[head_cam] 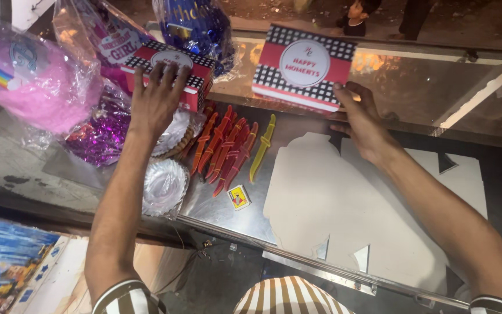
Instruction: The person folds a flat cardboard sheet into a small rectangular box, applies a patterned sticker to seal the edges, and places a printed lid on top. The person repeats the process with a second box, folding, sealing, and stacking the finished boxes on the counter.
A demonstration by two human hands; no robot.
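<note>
Peering down, I find the left box (172,72) half hidden under my spread left hand (157,99), while my right hand (360,116) pinches the box at one o'clock (303,67) above the counter (216,203).

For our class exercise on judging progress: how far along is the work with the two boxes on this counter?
Done: the left box already looks assembled and closed, resting on the counter under the left hand. In hand: the right hand grips the edge of the right box, holding it raised and tilted. Left: unfolded flat cardboard blanks lie on the glass, not yet made up.
</note>
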